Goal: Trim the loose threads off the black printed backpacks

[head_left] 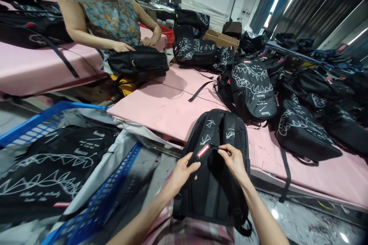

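Note:
A black backpack (214, 183) with white scribbled marks leans against the table edge before me, its back panel and shoulder straps facing me. My left hand (184, 168) grips one shoulder strap (207, 132) just beside its red and white label (203, 151), thumb on top. Close to that label, my right hand (231, 157) pinches a small, dark, thin tool (213, 146). Its tip points at the strap; the exact kind is too small to make out, though it resembles thread snips.
Several printed black backpacks (253, 88) lie along the right of the pink table (161, 103). At left, a blue basket (66, 106) with a pale liner holds another backpack (57, 164). Across the table, a co-worker (112, 23) has both hands on a black bag (140, 61).

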Motion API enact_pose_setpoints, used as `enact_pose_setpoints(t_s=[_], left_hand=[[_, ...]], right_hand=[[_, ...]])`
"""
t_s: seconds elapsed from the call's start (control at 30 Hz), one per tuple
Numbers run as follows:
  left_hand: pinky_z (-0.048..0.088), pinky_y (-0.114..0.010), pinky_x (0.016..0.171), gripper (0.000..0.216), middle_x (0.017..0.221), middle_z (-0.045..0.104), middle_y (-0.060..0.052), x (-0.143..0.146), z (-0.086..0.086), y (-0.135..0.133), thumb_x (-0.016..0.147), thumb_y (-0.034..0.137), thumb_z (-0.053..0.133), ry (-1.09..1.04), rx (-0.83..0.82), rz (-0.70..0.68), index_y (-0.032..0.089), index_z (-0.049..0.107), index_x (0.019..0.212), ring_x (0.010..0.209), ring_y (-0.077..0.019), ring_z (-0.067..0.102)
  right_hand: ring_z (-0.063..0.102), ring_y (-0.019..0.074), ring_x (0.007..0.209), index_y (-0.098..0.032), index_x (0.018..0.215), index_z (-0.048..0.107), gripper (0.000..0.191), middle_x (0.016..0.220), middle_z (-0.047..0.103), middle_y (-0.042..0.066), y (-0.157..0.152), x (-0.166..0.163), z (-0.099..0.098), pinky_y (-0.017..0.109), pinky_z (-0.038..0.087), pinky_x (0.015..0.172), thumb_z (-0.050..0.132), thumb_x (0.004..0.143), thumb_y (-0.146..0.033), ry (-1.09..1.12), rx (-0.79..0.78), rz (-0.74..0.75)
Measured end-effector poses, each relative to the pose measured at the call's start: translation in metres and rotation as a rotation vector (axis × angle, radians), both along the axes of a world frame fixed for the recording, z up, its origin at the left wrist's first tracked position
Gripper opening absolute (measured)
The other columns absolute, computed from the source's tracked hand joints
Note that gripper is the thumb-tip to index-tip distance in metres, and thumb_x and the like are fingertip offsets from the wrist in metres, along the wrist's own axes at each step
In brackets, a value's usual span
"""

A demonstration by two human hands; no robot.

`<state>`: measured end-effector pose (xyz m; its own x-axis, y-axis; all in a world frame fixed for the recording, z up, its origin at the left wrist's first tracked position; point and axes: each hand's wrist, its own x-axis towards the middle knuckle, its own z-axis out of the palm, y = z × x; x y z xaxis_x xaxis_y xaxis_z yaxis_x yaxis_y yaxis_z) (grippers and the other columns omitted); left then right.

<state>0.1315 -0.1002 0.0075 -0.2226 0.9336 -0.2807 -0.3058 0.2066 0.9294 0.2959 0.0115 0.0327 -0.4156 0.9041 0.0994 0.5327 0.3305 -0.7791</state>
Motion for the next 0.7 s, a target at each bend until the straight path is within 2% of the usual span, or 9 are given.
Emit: enact_pose_setpoints(t_s=[0.2,0.33,0.43,0.7], left_hand=[[0.04,-0.019,0.042,0.036,0.063,0.052,0.003,-0.031,0.007,-0.001,0.068,0.038,0.065,0.024,-0.018,-0.114,0.014,0.057,0.094,0.046,-0.0072,0.045],[0.037,-0.018,0.04,0.039,0.06,0.049,0.004,-0.044,0.009,0.001,0.068,0.039,0.065,0.047,0.006,-0.168,0.014,0.057,0.096,0.044,-0.0072,0.043],[0.039,-0.019,0.043,0.038,0.064,0.051,0.002,-0.048,0.009,0.003,0.068,0.039,0.066,0.04,0.032,-0.179,0.013,0.057,0.094,0.048,-0.008,0.045],[0.04,-0.02,0.043,0.046,0.068,0.053,0.001,-0.056,0.006,0.005,0.066,0.042,0.066,0.02,0.017,-0.222,0.013,0.057,0.101,0.048,-0.0078,0.045]], right_hand=[[0.061,0.0183,0.076,-0.023,0.083,0.069,0.014,0.083,0.069,0.003,0.026,-0.011,0.009,0.029,0.045,0.069,0.058,0.078,-0.032,-0.099,0.196,0.207],[0.061,0.018,0.077,-0.024,0.083,0.069,0.011,0.083,0.069,0.002,0.038,-0.018,0.009,0.029,0.044,0.072,0.06,0.078,-0.028,-0.088,0.168,0.283],[0.061,0.0176,0.078,-0.023,0.085,0.069,0.011,0.083,0.069,0.002,0.043,-0.022,0.012,0.029,0.044,0.072,0.061,0.077,-0.028,-0.084,0.122,0.312],[0.058,0.0158,0.072,-0.023,0.083,0.07,0.01,0.078,0.068,0.001,0.059,-0.03,0.018,0.028,0.043,0.068,0.064,0.076,-0.028,-0.115,0.176,0.447]])
